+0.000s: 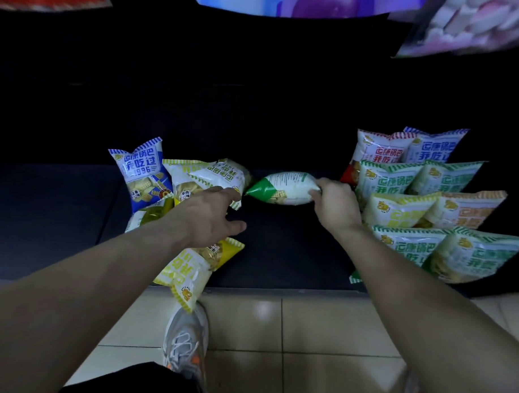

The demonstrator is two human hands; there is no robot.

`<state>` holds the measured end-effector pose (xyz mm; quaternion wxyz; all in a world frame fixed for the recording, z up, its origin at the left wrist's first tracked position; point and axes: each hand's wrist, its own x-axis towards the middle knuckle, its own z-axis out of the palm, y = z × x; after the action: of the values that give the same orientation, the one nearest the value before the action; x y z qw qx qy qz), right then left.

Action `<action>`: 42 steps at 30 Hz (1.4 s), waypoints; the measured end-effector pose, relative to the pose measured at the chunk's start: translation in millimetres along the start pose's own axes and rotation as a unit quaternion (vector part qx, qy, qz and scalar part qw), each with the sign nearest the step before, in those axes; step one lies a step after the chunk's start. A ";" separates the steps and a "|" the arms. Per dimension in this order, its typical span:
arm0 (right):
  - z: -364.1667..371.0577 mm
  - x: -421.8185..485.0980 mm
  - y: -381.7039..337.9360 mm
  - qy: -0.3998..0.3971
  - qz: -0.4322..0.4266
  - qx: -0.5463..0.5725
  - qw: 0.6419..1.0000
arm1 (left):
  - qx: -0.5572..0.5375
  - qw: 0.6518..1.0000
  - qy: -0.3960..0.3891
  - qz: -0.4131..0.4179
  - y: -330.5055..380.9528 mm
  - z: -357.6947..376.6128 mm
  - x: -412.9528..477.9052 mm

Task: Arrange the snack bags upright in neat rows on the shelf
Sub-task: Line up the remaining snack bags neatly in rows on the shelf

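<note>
Pinching one green bag (285,187), right hand (337,208) fingers curl; left hand (210,218) fingers spread; eight bags (399,208) stand upright.

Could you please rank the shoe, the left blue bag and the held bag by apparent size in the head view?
1. Shoe and left blue bag: about alike; the shoe is nearer the camera, so I won't rank them.
2. Held bag, gripped by the right hand: smallest.

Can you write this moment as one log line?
right hand: holds green bag | left hand: open near yellow bags | upright rows: right
</note>
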<state>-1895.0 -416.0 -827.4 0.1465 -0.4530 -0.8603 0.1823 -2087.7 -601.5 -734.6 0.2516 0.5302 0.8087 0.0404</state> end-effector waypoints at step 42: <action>38.4 -26.0 -77.2 -0.263 -0.081 0.076 0.958 | -0.003 0.999 0.004 -0.050 -34.6 -18.2 0.1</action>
<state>-1952.8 -484.9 -829.4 -0.0365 -0.3053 -0.8858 0.3476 -2124.9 -612.8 -730.4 0.2514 0.4886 0.8349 0.0324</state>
